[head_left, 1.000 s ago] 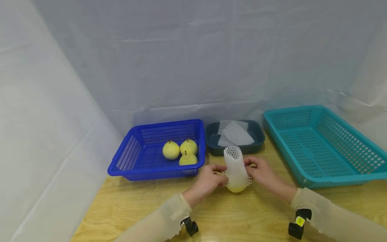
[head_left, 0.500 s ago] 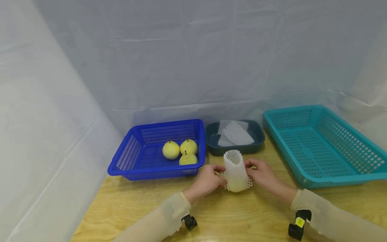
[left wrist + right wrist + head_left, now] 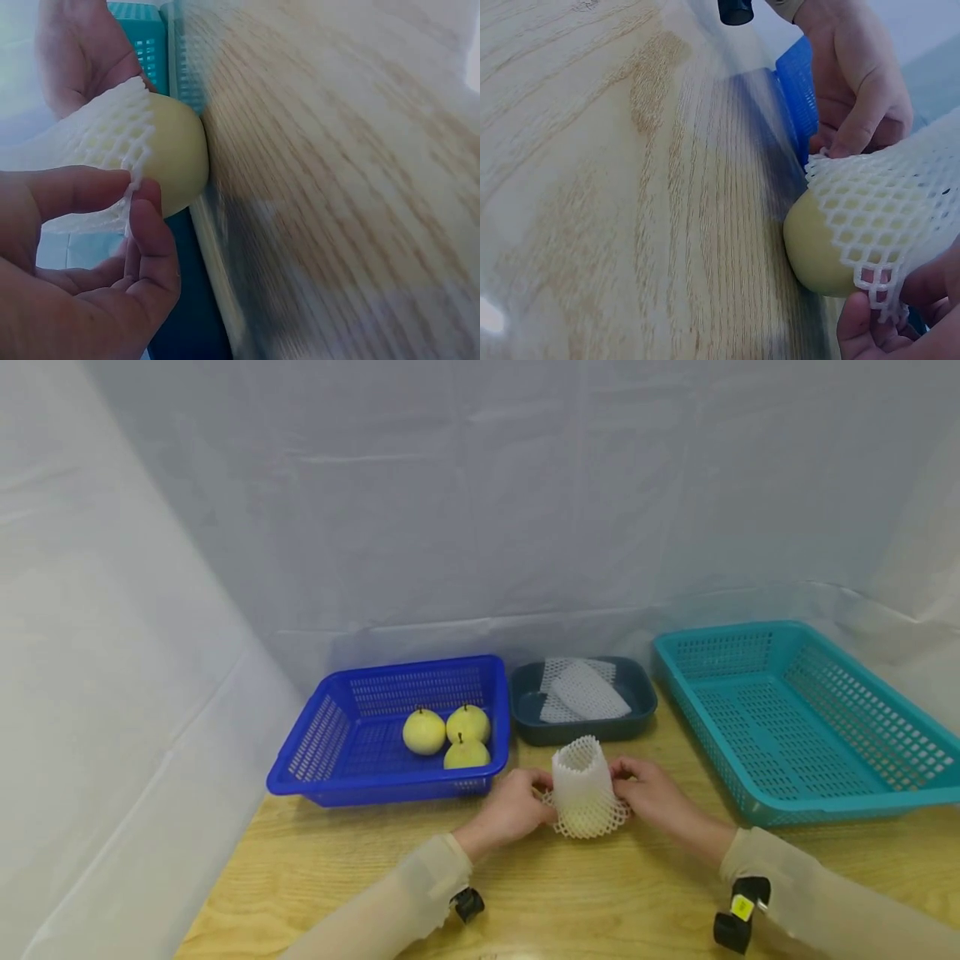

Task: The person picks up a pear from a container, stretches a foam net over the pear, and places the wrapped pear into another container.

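Tabletop (image 3: 540,897) — grained wood | sheeting (image 3: 480,510) — creased | left fingers (image 3: 154,240), right fingers (image 3: 854,322) pinch mesh sleeve (image 3: 582,789)

On our table (image 3: 525,893), a pear (image 3: 180,154) sits in a net sleeve (image 3: 581,789) between our left hand (image 3: 513,806) and right hand (image 3: 652,793). Behind it, a tray (image 3: 536,731) holds other nets (image 3: 588,691); left of that, a basket (image 3: 397,781) contains three pears (image 3: 424,732); right, a second basket (image 3: 787,718).

No text is legible. A yellow label (image 3: 742,907) sits on the right sleeve's (image 3: 840,889) black camera (image 3: 731,933), toward the table's (image 3: 600,897) near edge; any print there is too small to read.
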Tool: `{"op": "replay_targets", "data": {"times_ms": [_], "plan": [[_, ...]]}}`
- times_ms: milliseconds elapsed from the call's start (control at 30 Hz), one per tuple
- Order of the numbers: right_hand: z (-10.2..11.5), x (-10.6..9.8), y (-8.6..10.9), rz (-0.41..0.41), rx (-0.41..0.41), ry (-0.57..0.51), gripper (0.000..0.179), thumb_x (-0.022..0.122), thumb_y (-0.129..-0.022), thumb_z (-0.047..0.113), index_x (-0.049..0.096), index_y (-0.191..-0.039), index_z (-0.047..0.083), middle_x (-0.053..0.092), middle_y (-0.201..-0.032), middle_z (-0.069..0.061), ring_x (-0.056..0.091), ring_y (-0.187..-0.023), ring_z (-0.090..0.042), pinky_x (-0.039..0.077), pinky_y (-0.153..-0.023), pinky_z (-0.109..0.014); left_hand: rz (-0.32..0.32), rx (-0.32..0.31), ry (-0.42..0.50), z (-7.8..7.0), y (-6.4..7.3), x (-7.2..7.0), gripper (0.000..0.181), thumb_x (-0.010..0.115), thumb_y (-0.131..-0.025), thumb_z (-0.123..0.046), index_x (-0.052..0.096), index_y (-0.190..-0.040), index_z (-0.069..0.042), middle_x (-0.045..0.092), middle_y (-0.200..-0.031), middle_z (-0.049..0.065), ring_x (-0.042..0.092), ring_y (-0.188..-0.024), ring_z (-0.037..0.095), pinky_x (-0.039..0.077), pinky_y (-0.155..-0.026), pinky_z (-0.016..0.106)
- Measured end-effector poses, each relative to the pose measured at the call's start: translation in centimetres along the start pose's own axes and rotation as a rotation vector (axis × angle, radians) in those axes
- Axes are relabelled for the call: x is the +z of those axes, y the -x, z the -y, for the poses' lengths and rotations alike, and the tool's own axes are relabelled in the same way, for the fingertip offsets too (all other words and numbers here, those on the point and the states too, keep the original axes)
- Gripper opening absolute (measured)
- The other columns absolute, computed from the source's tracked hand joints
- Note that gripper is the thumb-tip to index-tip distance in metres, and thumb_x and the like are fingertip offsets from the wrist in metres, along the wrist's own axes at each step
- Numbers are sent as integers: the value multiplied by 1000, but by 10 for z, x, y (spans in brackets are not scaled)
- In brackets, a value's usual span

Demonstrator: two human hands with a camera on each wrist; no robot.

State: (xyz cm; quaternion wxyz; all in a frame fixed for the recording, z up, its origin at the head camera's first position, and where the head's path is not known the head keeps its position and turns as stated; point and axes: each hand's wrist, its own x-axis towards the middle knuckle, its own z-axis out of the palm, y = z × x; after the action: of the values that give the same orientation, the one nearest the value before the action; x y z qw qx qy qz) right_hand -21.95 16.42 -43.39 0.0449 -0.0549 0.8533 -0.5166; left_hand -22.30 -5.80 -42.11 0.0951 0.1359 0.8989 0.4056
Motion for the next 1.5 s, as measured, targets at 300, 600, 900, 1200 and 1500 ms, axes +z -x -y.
{"op": "replay_targets", "data": {"times_ms": [300, 600, 900, 1200, 1500], "plan": [[-9, 0, -5, 63, 7, -42, 14, 50, -90, -2, 61, -100, -4, 60, -91, -11, 56, -72, -18, 54, -57, -35, 26, -7, -69, -3, -1, -1, 42, 76, -74, -4, 69, -115, -2, 70, -104, 6, 59, -81, 14, 50, -68, 29], [-21, -2, -13, 93, -145, 226, 16, 52, -93, 0, 66, -100, 1, 64, -91, -7, 57, -85, -20, 49, -72, -35, 67, 4, -133, -2, -2, -1, 39, 74, -73, -2, 70, -113, -1, 71, -100, 5, 59, -80, 13, 51, -70, 29], [-22, 1, -14, 91, -198, 422, 31, 55, -99, 10, 66, -127, 3, 68, -125, -17, 62, -120, -38, 49, -99, -56, 80, 77, -295, 2, -7, 2, 18, 74, -72, -6, 72, -89, -12, 62, -86, -3, 51, -78, 11, 45, -68, 26], [-20, 3, -11, 90, -199, 521, 22, 57, -97, 11, 70, -114, 9, 72, -115, -13, 67, -110, -35, 53, -93, -53, 112, 109, -393, 1, -9, 5, 11, 71, -75, -3, 65, -79, -13, 58, -84, -2, 49, -81, 10, 44, -72, 25], [-21, 1, -7, 80, -217, 514, 29, 61, -94, 9, 69, -122, 5, 71, -118, -14, 65, -114, -36, 52, -94, -54, 131, 104, -372, 5, -1, 7, 52, 73, -82, -9, 59, -133, -4, 61, -123, 9, 57, -114, 22, 49, -99, 38]]}}
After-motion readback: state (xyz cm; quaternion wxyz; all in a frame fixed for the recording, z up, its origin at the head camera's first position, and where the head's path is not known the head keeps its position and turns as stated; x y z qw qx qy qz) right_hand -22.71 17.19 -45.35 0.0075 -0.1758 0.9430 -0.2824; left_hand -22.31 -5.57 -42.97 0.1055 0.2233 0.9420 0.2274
